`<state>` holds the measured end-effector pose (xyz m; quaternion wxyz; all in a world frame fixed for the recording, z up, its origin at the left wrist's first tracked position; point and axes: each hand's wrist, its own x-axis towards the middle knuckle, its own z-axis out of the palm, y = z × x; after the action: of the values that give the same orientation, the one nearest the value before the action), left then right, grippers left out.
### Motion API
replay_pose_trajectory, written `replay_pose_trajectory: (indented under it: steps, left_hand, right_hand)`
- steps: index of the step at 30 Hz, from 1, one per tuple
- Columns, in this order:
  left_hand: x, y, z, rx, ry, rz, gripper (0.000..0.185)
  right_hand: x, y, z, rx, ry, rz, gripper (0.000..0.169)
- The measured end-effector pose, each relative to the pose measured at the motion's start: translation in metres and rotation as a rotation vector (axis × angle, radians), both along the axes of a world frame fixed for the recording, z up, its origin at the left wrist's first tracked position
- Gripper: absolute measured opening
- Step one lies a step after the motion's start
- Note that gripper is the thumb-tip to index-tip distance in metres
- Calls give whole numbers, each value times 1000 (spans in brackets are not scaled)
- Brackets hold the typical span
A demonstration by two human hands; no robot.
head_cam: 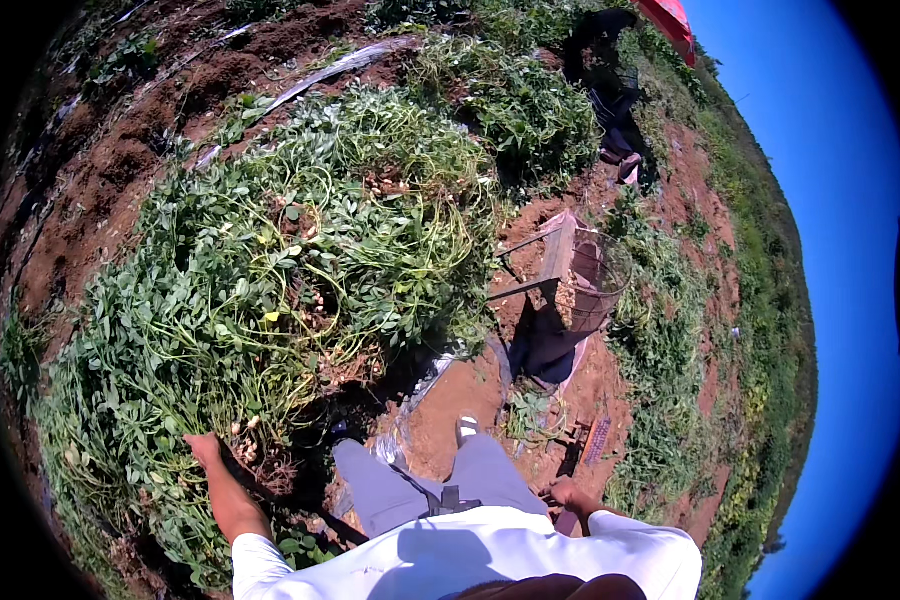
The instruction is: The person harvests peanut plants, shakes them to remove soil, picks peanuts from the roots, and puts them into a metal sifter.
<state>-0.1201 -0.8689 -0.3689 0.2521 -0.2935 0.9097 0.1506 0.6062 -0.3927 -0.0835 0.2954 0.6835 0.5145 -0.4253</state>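
Note:
My left hand reaches into a large heap of uprooted peanut plants, its fingers at the green stems. Just right of it, a cluster of pale peanut pods and brown roots shows among the stems. On the other side of my body, my right hand is low beside my thigh, near a dark reddish object that my arm partly hides. Whether its fingers hold that object cannot be made out.
Ahead stands a wooden frame with a wire hoop and mesh bag, peanuts by it. A small reddish slatted thing lies on the soil. Torn plastic film edges the heap. A person in dark clothes is farther off, near a red umbrella.

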Motion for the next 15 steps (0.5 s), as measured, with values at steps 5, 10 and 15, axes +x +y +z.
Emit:
replay_pose_trajectory:
  steps: [5, 10, 15]
  left_hand:
    - [2, -12, -11, 47, 107, -40, 56]
    - [15, -9, 14, 184, 303, -63, 72]
    - [3, 7, 70, 228, 423, -67, 68]
  right_hand:
    - [-93, -25, 56, 74, -81, 89, 24]
    - [-58, -5, 15, 57, 50, 36, 19]
    - [-48, -12, -11, -4, 217, -391, 26]
